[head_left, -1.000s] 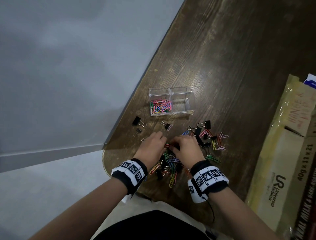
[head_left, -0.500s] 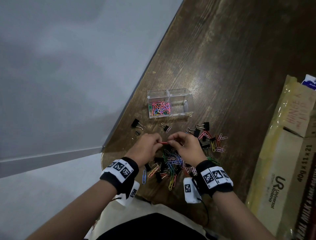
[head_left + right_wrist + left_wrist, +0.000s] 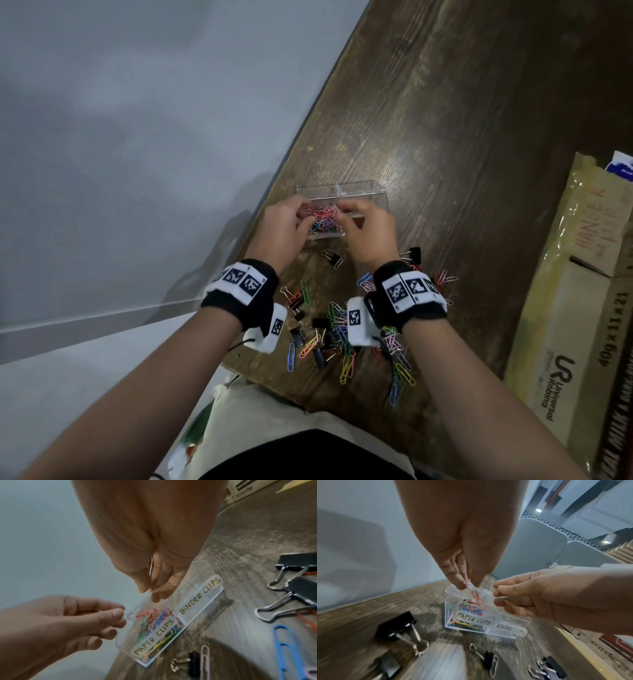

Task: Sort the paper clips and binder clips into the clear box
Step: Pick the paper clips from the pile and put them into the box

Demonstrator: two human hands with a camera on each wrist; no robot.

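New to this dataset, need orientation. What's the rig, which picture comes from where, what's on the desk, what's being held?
There is no robot: a person works with bare hands, wearing marker wristbands. The wide picture comes from a head camera looking down, the other two from cameras on each wrist looking along the fingers. On the wooden table stands a clear box with halves labelled PAPER CLIPS and BINDER CLIPS. Coloured paper clips fill the first. Loose paper clips and black binder clips lie nearer the person, cardboard cartons to the right. The left hand and right hand pinch over the paper-clip half. A thin wire, likely a clip, shows in the right hand's fingers. The left's hold is unclear.
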